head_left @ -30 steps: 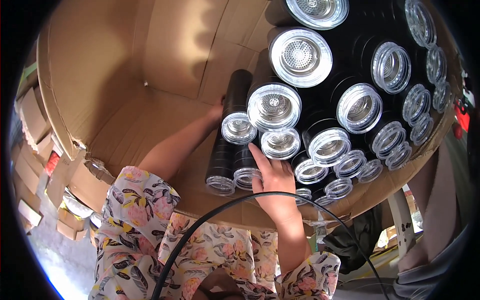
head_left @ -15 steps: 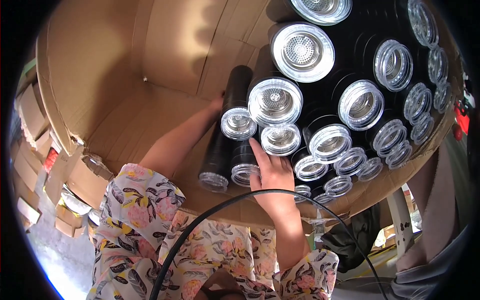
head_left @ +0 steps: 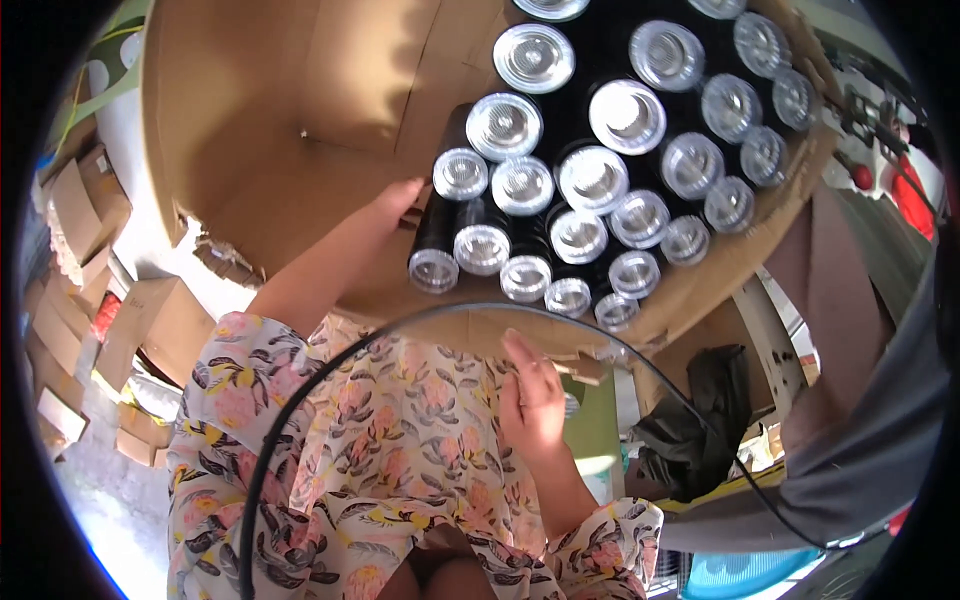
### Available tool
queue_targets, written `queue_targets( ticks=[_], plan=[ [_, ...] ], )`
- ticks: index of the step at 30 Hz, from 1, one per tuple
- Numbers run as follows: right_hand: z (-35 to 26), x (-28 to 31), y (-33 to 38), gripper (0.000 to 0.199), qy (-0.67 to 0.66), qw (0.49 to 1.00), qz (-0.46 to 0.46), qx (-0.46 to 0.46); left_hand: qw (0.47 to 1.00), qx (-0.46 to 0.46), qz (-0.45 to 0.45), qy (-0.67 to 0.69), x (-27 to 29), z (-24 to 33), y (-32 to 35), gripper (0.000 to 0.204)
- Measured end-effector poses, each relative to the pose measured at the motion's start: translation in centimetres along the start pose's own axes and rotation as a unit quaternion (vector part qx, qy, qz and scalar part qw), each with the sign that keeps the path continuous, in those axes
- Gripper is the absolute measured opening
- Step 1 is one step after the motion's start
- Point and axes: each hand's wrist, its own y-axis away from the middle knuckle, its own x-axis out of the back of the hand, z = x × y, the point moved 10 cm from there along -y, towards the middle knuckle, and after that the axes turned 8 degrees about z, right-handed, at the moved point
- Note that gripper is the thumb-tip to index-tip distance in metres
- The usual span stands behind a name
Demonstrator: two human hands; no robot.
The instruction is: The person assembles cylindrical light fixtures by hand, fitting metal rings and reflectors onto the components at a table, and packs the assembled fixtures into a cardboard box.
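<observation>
A stack of black cylindrical bottles with clear round ends (head_left: 482, 249) lies in the large cardboard box (head_left: 330, 215). Perforated metal discs show inside several of the ends. My left hand (head_left: 400, 203) is inside the box at the left side of the stack, beside the outermost bottles. Its fingers are apart, and the tips reach the dark bottle side, so I cannot tell how firmly they touch. My right hand (head_left: 537, 400) is outside the box, just below its near edge. Its fingers are loosely bent and apart, slightly blurred, with nothing seen between them.
A black cable (head_left: 330, 360) arches across the front of the view. Cardboard pieces (head_left: 165, 335) lie on the floor at left. At right are a person's grey-clothed leg (head_left: 850, 440), a dark cloth (head_left: 695, 430) and a blue object (head_left: 750, 575). Something green stands beneath the box.
My right hand has come off the bottles and moved down out of the box. My left hand stays beside the stack. The view has shifted, so the stack sits higher and looks smaller.
</observation>
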Motion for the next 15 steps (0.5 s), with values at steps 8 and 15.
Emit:
queue_targets(
  ticks=[8,15],
  plan=[
    [-1.9,4.0,10.3,0.039,-0.028,0.988,-0.128,-0.083,0.959,-0.19,0.111,0.179,10.6,2.1,15.4,0.031],
    [-2.6,9.2,15.2,0.034,-0.066,0.988,-0.068,-0.124,0.956,-0.16,-0.006,0.247,7.2,-2.1,27.6,0.03]
  ],
)
